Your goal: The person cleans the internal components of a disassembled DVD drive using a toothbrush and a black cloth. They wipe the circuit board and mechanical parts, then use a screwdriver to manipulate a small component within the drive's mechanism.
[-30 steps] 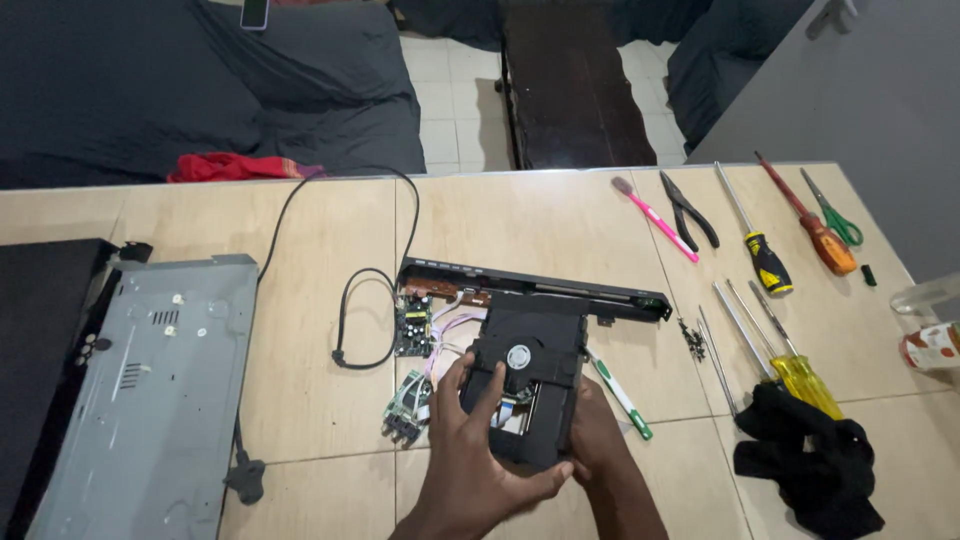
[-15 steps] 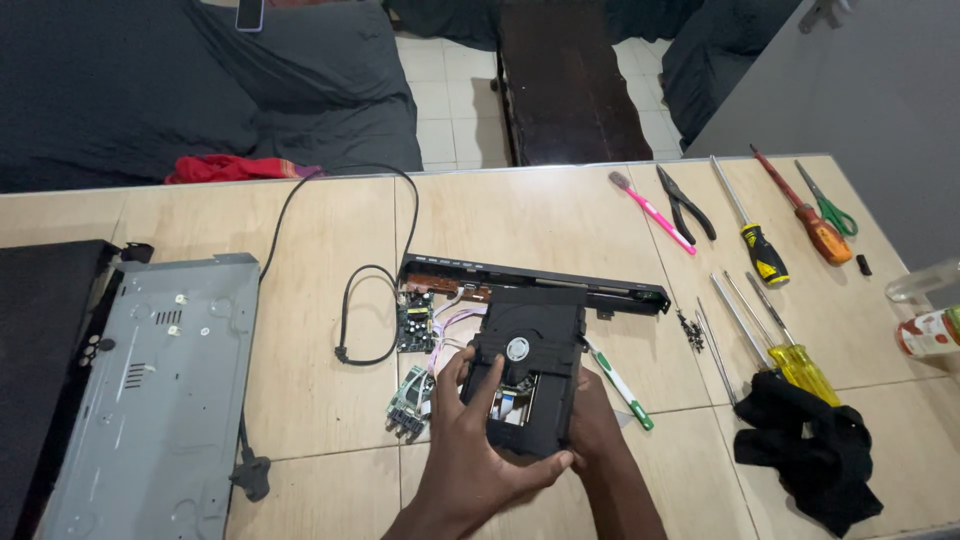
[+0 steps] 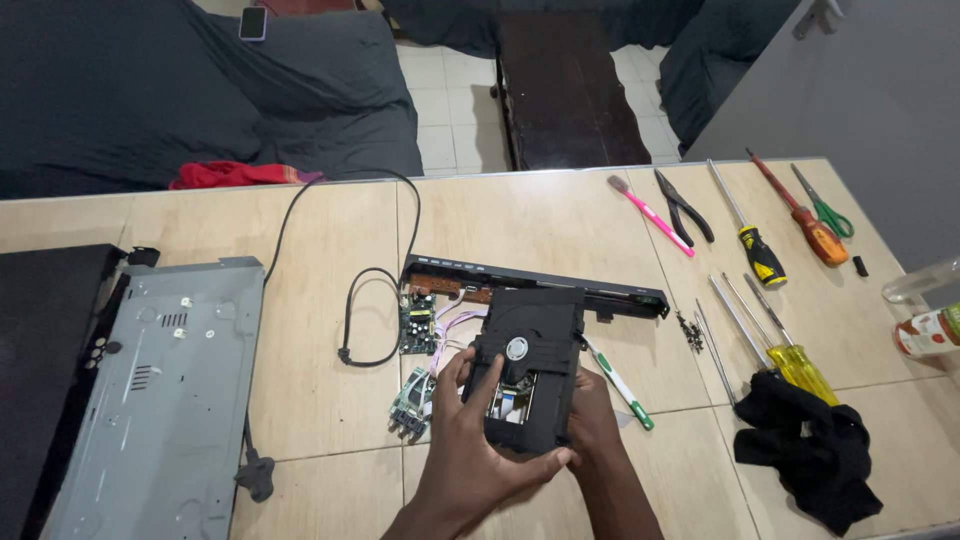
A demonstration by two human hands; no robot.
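Both hands hold a black disc drive mechanism (image 3: 532, 355) just above the tan table (image 3: 300, 400). My left hand (image 3: 470, 450) wraps its near-left corner, thumb along the bottom edge. My right hand (image 3: 592, 420) supports it from underneath on the right, mostly hidden by the drive. Beyond it lies a long black front panel (image 3: 520, 277). Green circuit boards (image 3: 417, 325) with pale wires sit to the left, touching the panel's end.
A grey metal chassis (image 3: 160, 390) lies at the left with a black power cable (image 3: 350, 300). Screwdrivers (image 3: 760, 255), pliers (image 3: 685, 205), a pink tool (image 3: 650, 215), scissors (image 3: 822, 210), a black cloth (image 3: 810, 445) and a green-tipped white tool (image 3: 620, 383) lie to the right.
The drive has tilted slightly in my hands, and my left thumb has slid along its bottom edge. The view has shifted a little.
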